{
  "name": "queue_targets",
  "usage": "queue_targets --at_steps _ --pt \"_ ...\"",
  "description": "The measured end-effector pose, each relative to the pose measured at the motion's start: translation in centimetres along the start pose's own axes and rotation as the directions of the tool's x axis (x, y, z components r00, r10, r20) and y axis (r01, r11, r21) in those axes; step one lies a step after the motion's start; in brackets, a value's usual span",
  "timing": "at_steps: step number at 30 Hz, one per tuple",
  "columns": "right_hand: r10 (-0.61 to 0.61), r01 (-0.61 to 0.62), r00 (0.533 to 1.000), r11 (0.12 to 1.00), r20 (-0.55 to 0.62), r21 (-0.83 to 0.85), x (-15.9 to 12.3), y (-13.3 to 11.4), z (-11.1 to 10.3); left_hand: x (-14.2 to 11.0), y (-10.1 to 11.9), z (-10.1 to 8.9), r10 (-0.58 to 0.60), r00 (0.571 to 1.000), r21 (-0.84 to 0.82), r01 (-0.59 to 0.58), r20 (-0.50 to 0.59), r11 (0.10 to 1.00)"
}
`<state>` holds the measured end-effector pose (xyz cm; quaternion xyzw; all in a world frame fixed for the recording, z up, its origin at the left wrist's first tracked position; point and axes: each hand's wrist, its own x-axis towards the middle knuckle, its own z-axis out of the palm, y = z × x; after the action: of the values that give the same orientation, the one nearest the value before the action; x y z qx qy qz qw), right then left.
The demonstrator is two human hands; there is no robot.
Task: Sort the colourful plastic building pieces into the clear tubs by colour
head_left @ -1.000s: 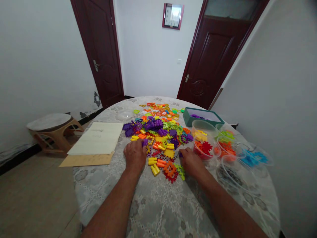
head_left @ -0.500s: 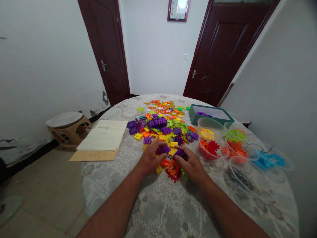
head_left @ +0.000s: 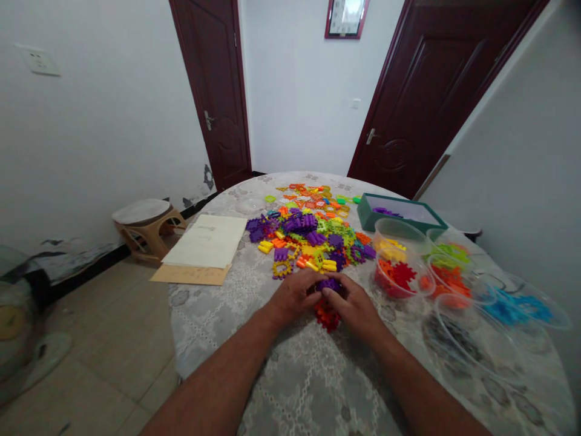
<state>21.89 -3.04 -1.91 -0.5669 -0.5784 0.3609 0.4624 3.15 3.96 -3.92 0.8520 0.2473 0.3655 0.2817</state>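
My left hand and my right hand meet at the near edge of a heap of colourful plastic building pieces. Between them they grip purple building pieces, with fingers closed from both sides. Whether the purple parts are joined cannot be made out, as my fingers cover much of them. A red gear-shaped piece lies just below, on the tablecloth, partly covered by my right hand. A yellow ring-like piece rests beyond my left hand.
Clear plastic tubs with sorted pieces stand at the right. Behind them is a green box with purple pieces inside. Papers lie on a brown envelope at the left. A stool stands beside the table.
My hands have come together, bringing the purple pieces that each one held apart to one spot. The view has swung a little to the left.
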Motion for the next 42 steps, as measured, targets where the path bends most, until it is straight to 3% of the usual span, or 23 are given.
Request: queue_targets --at_steps 4,7,11,14,17,22,27,32,35,37,39,42 --pt "-0.058 0.057 0.998 0.993 -0.006 -0.105 -0.1 0.0 0.0 -0.1 -0.1 -0.8 0.032 0.999 0.074 -0.031 -0.012 0.997" --pt "-0.056 0.044 0.996 0.985 -0.068 -0.167 -0.2 0.1 -0.4 0.1 -0.4 -2.2 0.07 0.985 0.202 -0.038 -0.155 0.979" --pt "-0.022 0.002 0.992 0.987 -0.127 -0.16 0.1 0.7 -0.9 0.2 -2.2 -3.8 -0.001 0.928 0.42 0.17 -0.372 0.892" --pt "-0.02 -0.003 0.988 0.989 -0.151 -0.148 0.4 1.0 -1.2 -0.2 -3.9 -3.7 -0.137 0.93 0.546 0.314 -0.34 0.777" --pt "-0.013 -0.012 0.984 0.99 -0.175 -0.139 0.5 1.1 -1.4 -0.5 -4.6 -3.3 -0.225 0.935 0.625 0.351 -0.275 0.697" --pt "-0.029 0.001 0.984 0.988 -0.175 -0.157 0.7 1.3 -1.6 -0.4 -4.2 -3.3 -0.285 0.92 0.644 0.393 -0.271 0.656" --pt "-0.023 -0.008 0.984 0.985 -0.178 -0.17 0.8 1.7 -1.7 -0.2 -4.0 -3.6 -0.334 0.882 0.606 0.472 -0.333 0.64" --pt "-0.029 0.001 0.983 0.988 -0.179 -0.151 0.9 1.8 -1.8 0.1 -3.6 -4.1 -0.331 0.831 0.422 0.522 -0.447 0.741" --pt "-0.048 0.032 0.986 0.994 -0.157 -0.105 0.8 1.7 -1.7 0.5 -2.5 -4.3 -0.371 0.783 0.092 0.474 -0.5 0.876" --pt "-0.063 0.055 0.99 0.996 -0.125 -0.067 0.6 1.5 -1.6 0.8 -1.7 -4.2 -0.466 0.781 -0.222 0.41 -0.415 0.885" --pt "-0.082 0.08 0.992 0.996 -0.093 -0.025 0.4 1.3 -1.5 1.0 -1.0 -3.6 -0.52 0.809 -0.452 0.37 -0.274 0.812" --pt "-0.109 0.114 0.992 0.99 -0.059 0.079 0.1 0.8 -1.0 1.1 -0.2 -2.3 -0.522 0.841 -0.537 0.378 -0.141 0.754"
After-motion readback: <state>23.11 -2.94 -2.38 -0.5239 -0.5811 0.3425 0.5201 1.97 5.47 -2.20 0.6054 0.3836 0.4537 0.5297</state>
